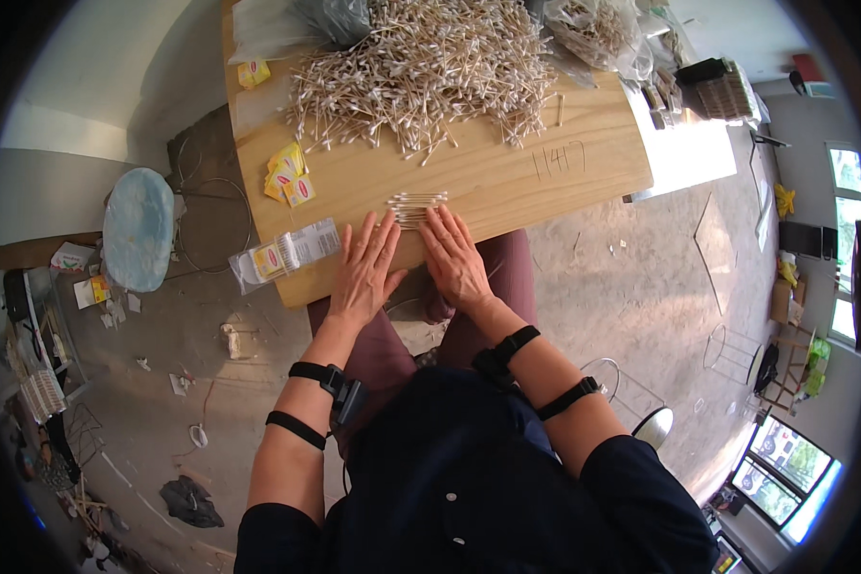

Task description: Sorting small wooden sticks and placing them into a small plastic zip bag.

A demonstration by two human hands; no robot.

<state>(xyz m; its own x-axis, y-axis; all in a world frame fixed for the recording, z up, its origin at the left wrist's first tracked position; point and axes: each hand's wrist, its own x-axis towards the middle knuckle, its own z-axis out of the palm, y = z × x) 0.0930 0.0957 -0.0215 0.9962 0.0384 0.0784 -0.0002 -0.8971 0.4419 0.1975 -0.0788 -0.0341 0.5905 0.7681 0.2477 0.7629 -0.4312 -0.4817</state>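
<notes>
Our L hand [362, 275] & R hand [459, 270] are flat, gripping nothing, by the near swab row [417, 197]; nudge ends evenly, tbh.

View: head, left fisheye | Place: on the person's head, above the torso [459, 450] | Facing: steeply down, to left hand [362, 275], right hand [459, 270] and table [603, 172] | Nearness: torso close, table farther, floor [603, 306] yet farther

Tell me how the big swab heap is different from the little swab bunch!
The big heap has far more swabs than the little bunch. The big heap's sticks point every which way; the little bunch's lie mostly side by side. The big heap sits farther back; the little bunch is near the table's edge, by the fingers. Both have white tips.
</notes>
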